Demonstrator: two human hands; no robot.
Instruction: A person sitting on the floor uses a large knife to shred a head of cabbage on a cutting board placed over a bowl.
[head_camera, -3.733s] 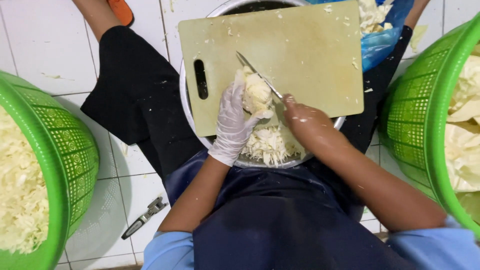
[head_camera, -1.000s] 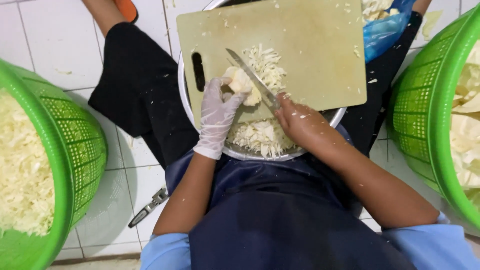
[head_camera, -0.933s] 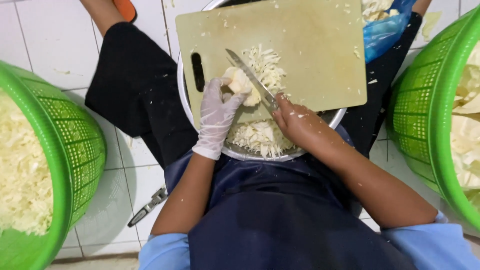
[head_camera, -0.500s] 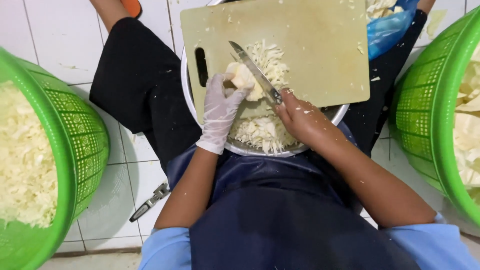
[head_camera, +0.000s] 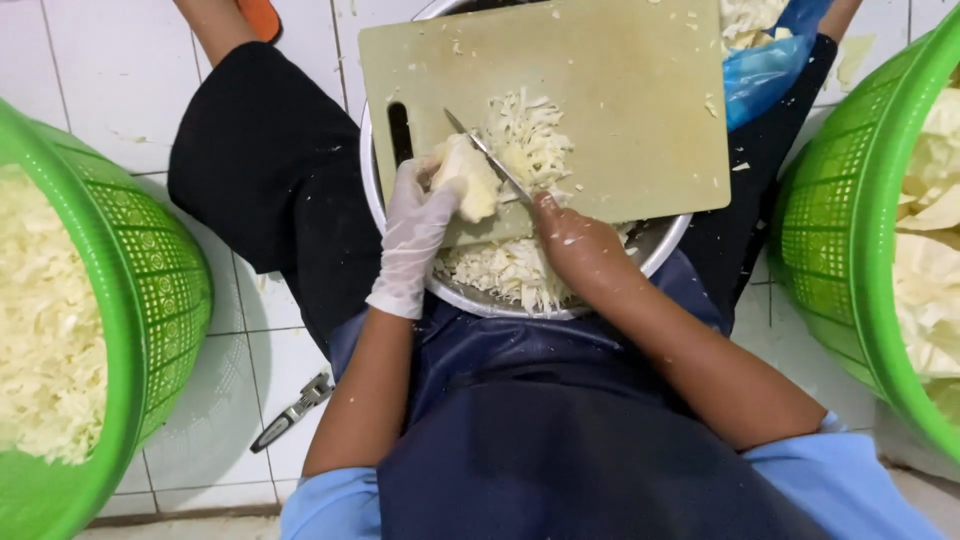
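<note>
At frame centre, a cabbage chunk (head_camera: 468, 178) is resting on a cutting board (head_camera: 620, 110), the gloved left hand (head_camera: 415, 232) clamping it from the left, while the right hand (head_camera: 572, 243) is gripping a knife (head_camera: 488, 158) slicing just beside it.

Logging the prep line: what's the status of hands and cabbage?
Left hand, gloved, steadies cabbage chunk on cutting board. Right hand holds knife, blade at the chunk. Shreds beside blade; nothing obstructing.
</note>
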